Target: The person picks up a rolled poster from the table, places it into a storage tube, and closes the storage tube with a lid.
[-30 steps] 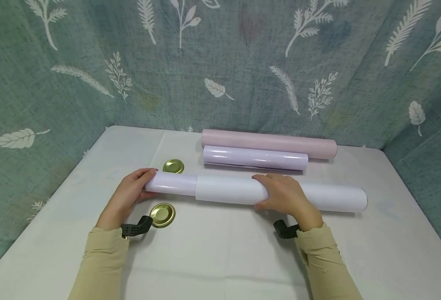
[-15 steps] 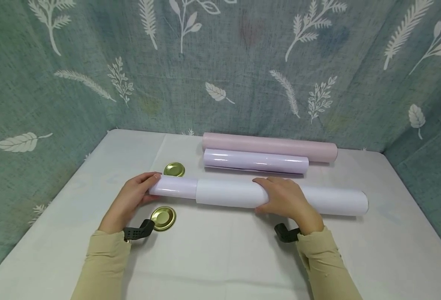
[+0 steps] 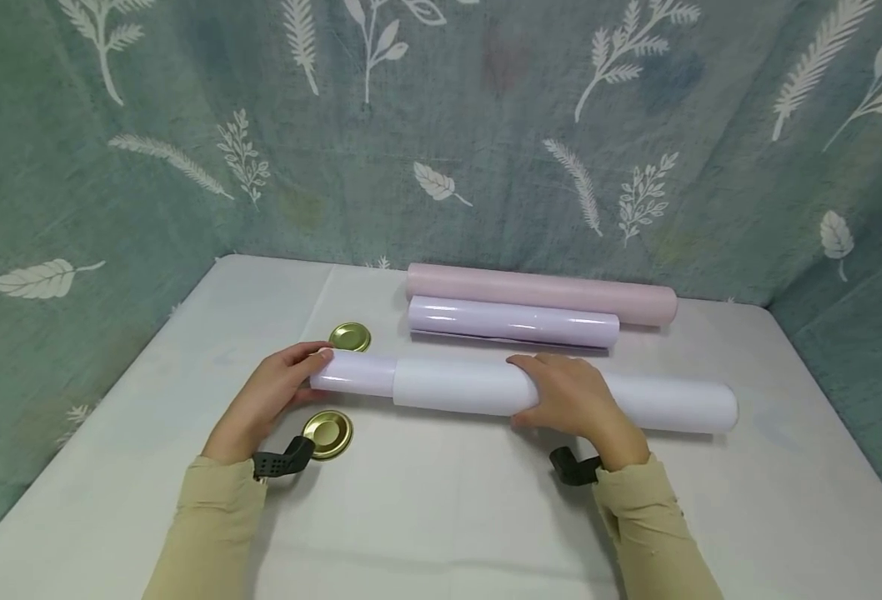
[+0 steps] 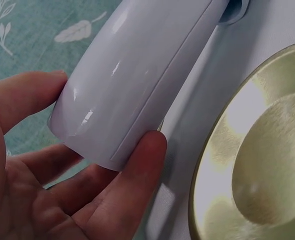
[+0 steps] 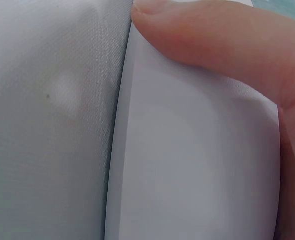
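A glossy lilac paper roll [image 3: 354, 373] sticks out of the left end of a white tube [image 3: 456, 387], which lies across the table. My left hand [image 3: 264, 400] grips the roll's free end; in the left wrist view the thumb is on one side of the roll [image 4: 132, 75] and fingertips on the other. The right hand [image 3: 570, 398] grips the white tube near its middle, and its thumb lies across the tube [image 5: 197, 150] in the right wrist view. How deep the roll reaches inside the tube is hidden.
Two gold round lids lie near my left hand: one lid [image 3: 326, 434] in front of the roll, another lid [image 3: 350, 336] behind it. Farther back, a second lilac roll [image 3: 512, 322] and a pink roll [image 3: 542, 293] lie side by side before the leaf-patterned curtain [image 3: 486, 167].
My left hand has moved slightly right with the lilac roll, and less of the roll shows outside the white tube. The right hand keeps its grip on the tube.
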The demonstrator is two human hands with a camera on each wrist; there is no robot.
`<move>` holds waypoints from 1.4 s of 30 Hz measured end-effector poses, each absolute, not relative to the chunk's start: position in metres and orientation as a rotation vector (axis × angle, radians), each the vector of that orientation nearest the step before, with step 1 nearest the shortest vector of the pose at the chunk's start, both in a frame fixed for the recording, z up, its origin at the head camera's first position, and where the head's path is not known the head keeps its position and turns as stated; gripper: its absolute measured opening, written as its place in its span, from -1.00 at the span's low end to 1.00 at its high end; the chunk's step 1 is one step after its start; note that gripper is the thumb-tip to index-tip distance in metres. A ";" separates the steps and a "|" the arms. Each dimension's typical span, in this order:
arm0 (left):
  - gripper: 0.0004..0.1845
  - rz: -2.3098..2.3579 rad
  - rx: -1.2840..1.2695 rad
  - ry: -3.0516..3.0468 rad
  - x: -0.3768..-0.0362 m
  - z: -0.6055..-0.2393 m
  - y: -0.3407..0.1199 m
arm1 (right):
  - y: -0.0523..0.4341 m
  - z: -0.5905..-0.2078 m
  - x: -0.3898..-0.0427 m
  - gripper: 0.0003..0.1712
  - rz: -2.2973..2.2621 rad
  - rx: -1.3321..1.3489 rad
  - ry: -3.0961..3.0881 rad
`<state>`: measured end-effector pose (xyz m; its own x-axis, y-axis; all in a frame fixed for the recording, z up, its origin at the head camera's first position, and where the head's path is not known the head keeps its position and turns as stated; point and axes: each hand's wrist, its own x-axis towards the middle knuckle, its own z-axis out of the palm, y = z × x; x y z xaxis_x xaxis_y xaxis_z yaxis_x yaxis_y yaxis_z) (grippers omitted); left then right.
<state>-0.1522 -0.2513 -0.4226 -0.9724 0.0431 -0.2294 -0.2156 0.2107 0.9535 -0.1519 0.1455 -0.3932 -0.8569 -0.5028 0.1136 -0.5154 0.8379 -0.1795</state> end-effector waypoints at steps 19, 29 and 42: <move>-0.29 1.727 -0.118 2.341 -0.149 -0.399 -0.239 | 0.148 -0.389 -0.154 -0.07 0.311 0.804 -2.968; -0.38 1.754 -0.103 2.308 -0.144 -0.390 -0.235 | 0.146 -0.392 -0.153 -0.07 0.310 0.817 -2.982; -0.37 1.769 -0.129 2.292 -0.145 -0.402 -0.240 | 0.143 -0.392 -0.153 -0.05 0.305 0.829 -2.984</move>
<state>-0.1453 -0.2395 -0.4020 -0.9665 0.0780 -0.2445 -0.2167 0.2621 0.9404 -0.1534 0.1428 -0.3923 -0.8578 -0.5077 0.0808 -0.5135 0.8390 -0.1800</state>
